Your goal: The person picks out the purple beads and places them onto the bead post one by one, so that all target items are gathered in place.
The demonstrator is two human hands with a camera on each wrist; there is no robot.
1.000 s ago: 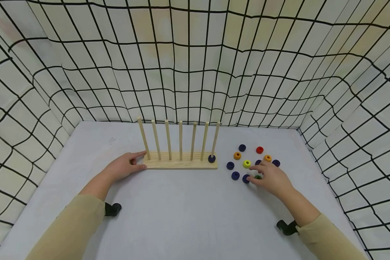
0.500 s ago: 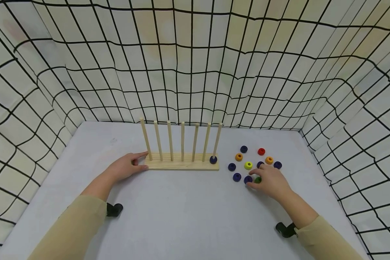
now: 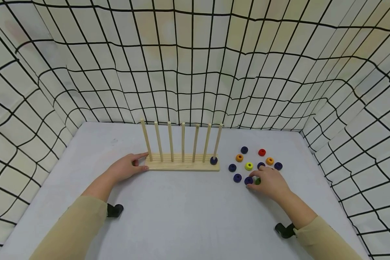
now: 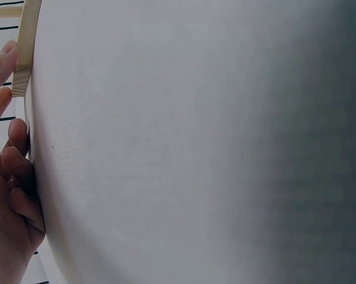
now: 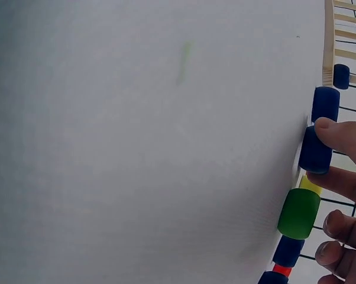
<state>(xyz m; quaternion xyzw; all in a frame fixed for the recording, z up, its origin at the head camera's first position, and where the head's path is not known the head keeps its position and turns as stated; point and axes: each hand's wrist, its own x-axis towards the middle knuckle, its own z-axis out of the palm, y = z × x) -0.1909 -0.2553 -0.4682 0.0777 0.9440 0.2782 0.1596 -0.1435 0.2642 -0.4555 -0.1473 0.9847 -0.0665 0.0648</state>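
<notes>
A wooden peg rack (image 3: 182,166) with a row of upright pegs stands on the table. One dark blue bead (image 3: 213,161) sits at the foot of its rightmost peg. My left hand (image 3: 125,168) grips the rack's left end, thumb at the front corner and index finger at the back. Right of the rack, my right hand (image 3: 271,182) pinches a blue bead (image 5: 316,151) between thumb and index finger, low over the table. Close by that hand lie a green bead (image 5: 299,214) and a yellow bead (image 3: 248,166). The other fingers curl loosely behind.
Loose beads are scattered around my right hand: a red bead (image 3: 261,152), two orange ones and several dark blue ones. A white cloth covers the table (image 3: 182,216). Black netting (image 3: 191,72) over white sheeting rises at the back and both sides.
My right thumb and index finger have come down around the blue bead and closed on it. The left hand stays at the rack's end. The head view has shifted slightly.
</notes>
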